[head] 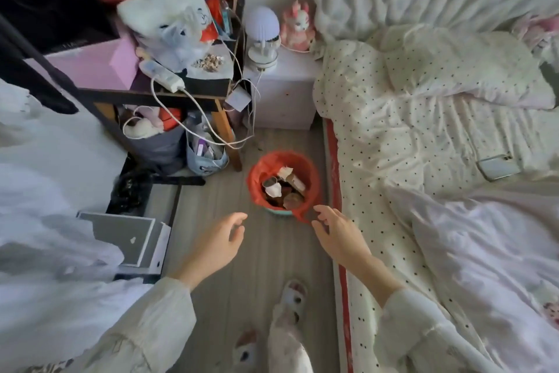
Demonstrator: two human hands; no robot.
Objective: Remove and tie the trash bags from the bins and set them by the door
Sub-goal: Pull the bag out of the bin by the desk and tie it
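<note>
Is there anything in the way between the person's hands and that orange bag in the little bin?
Nothing visible. The left hand hovers over bare floor short of the bin; the right hand is already at the orange bag, at the loop hanging off its near rim.

wooden floor [242, 267], lined bin [279, 211], slippers [292, 294]

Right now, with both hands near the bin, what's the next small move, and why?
Probably pinch the red bag's near handle loop with the right hand, which is at the loop without clearly gripping it. The left hand hangs open, short of the bin, and the bag is still stretched over the rim.
</note>
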